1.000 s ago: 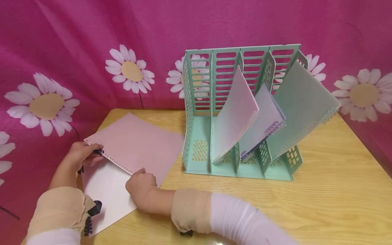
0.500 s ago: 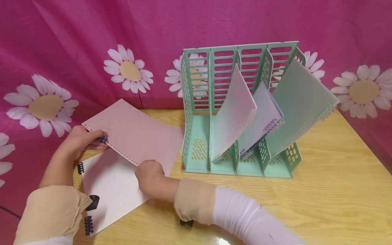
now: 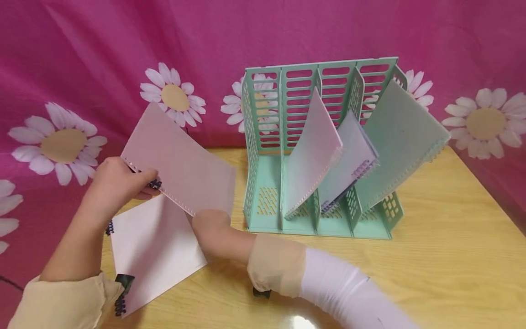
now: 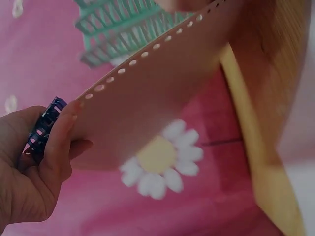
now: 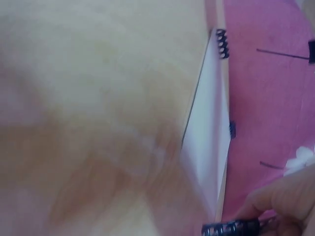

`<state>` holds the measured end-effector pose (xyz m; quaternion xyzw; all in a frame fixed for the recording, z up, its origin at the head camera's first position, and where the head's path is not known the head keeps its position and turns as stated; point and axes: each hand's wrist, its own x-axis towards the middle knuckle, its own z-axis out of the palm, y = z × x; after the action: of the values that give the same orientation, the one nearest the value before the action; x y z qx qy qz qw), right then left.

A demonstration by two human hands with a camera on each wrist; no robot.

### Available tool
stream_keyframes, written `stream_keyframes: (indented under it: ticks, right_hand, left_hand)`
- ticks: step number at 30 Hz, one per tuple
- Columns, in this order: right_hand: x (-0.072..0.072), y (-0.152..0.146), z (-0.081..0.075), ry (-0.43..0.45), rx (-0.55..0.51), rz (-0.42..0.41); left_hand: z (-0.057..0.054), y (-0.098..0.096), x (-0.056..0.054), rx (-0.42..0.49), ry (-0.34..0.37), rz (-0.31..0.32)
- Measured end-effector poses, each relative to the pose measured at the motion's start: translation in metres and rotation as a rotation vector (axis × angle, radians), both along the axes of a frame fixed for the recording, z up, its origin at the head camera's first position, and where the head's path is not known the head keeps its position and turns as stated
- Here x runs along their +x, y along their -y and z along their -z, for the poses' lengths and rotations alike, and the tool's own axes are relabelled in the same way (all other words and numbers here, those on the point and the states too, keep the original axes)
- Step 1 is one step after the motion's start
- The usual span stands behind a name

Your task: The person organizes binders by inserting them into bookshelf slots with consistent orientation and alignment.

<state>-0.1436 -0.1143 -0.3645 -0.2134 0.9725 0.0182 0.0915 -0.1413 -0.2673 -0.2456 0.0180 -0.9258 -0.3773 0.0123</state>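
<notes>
A pink notebook cover with a punched edge is raised and tilted over the left part of the table. My left hand grips the left end of that edge, its thumb by a short dark blue binding coil. At the near end of the same edge, my right hand holds on with curled fingers, blurred by motion. Below lies a whitish notebook with dark coils along its left side, partly hidden by the raised cover and my left arm.
A mint-green file rack stands right of the hands. Leaning in it are a pink notebook, lilac notebooks and a pale green notebook. A magenta daisy-print cloth hangs behind the wooden table.
Both hands have lifted the pink cover and moved it up and to the right. More of the whitish notebook below shows now. The rack and its notebooks stay put.
</notes>
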Motion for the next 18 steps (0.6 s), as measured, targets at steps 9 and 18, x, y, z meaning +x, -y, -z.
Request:
stream_keyframes:
  ticks: [9, 18]
  right_hand:
    - [-0.011, -0.027, 0.001, 0.07, -0.217, 0.052]
    - [-0.013, -0.033, -0.003, 0.119, -0.278, 0.102]
  left_hand:
    - [-0.004, -0.045, 0.024, -0.249, -0.172, 0.005]
    - [0.013, -0.085, 0.019, -0.412, -0.629, 0.006]
